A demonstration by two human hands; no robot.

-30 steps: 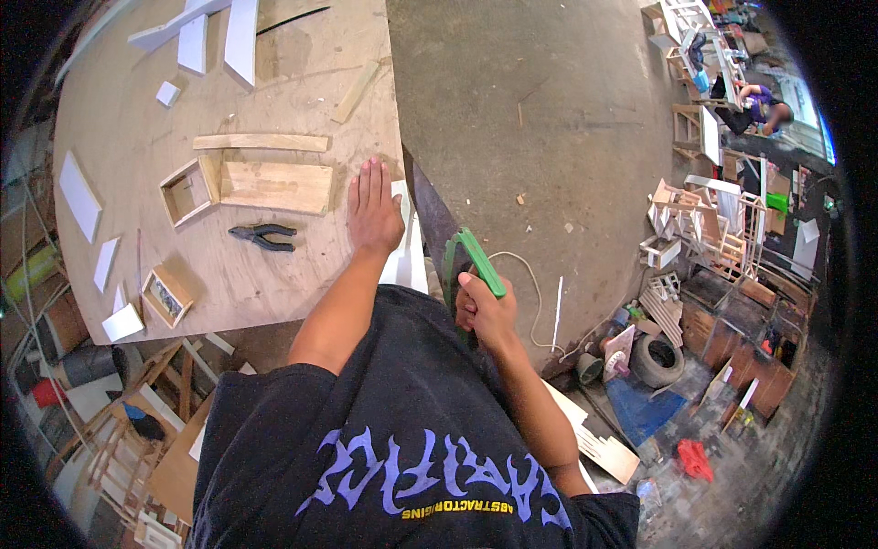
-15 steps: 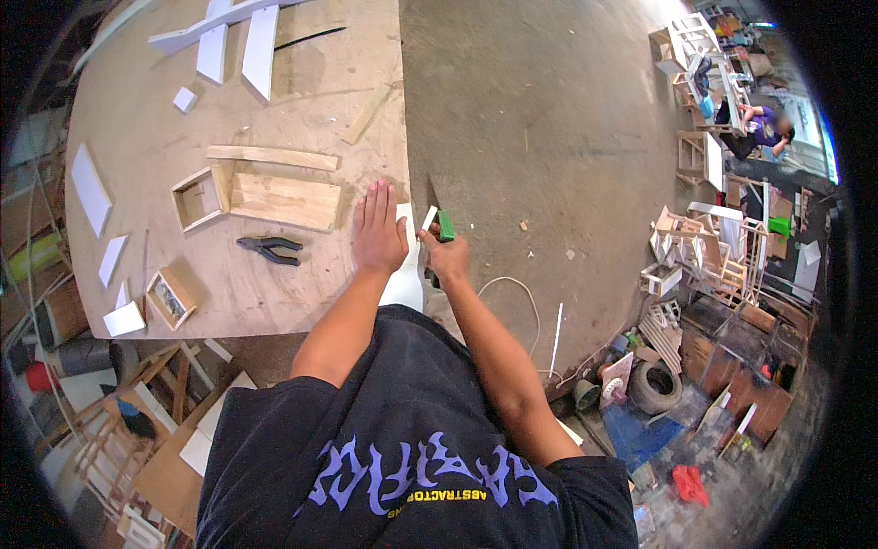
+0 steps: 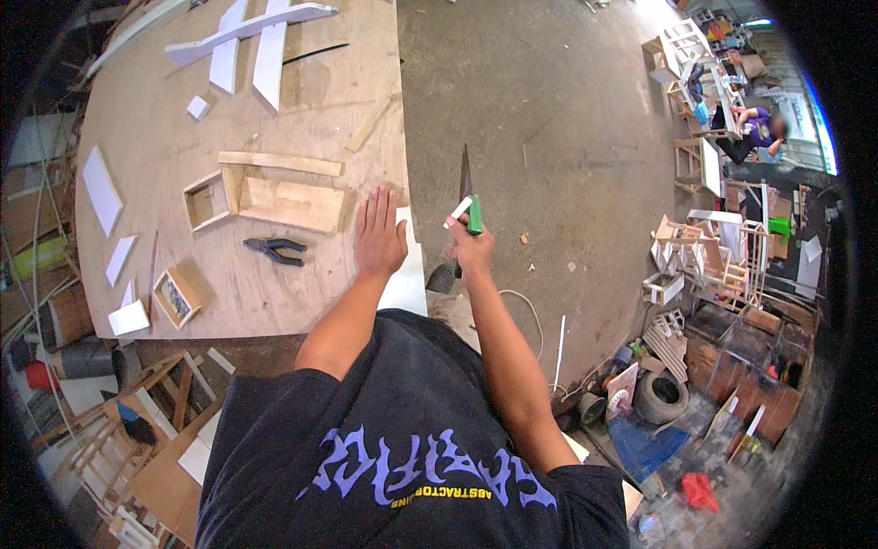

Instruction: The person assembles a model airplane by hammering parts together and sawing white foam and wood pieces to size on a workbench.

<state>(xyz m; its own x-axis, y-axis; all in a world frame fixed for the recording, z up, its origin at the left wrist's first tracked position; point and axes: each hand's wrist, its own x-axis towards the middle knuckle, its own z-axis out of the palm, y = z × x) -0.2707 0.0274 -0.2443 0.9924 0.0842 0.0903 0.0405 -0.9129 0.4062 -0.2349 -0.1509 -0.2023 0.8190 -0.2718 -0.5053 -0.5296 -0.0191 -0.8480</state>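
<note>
My left hand [image 3: 380,238] lies flat with fingers stretched, over the right edge of the plywood table [image 3: 329,119]. Under and beside its palm is a white board [image 3: 404,279], reaching back toward my body. Off the table's right side, my right hand [image 3: 473,251] is closed around a handsaw [image 3: 475,216] with a green handle. Its dark, narrow blade points away from me, apart from the board. A short white piece [image 3: 459,211] shows beside the handle at my fingers; whether it belongs to the saw, I cannot tell.
On the table are black-handled pliers [image 3: 275,250], an open wooden box [image 3: 283,203], a small wooden frame [image 3: 176,297] and white boards [image 3: 102,190]. A cable [image 3: 530,311] lies on the floor. At right stand stacked wooden furniture [image 3: 709,252], a tyre [image 3: 660,399] and a seated person [image 3: 757,128].
My right hand has moved right, away from the table edge, carrying the saw and the white piece. My left hand stays flat on the board. The view has shifted slightly.
</note>
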